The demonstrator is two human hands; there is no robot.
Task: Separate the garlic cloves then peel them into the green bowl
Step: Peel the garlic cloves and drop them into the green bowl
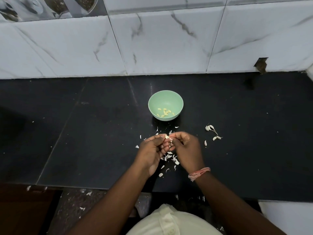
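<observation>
Black stone countertop (101,133), both hands over near-centre. Left hand (153,150) fingers curled, pinching small white garlic clove (167,137) at fingertips. Right hand (185,146) fingers curled, thumb and forefinger touching same clove from other side. Papery white skin scraps (171,157) on counter beneath hands. Pale green round bowl (165,105) beyond hands, apart, holding several peeled yellowish cloves (165,112). Unpeeled white cloves (211,131) loose to right. Pink thread band (199,173) on right wrist. White marbled wall tiles (160,43) behind. No readable writing.
</observation>
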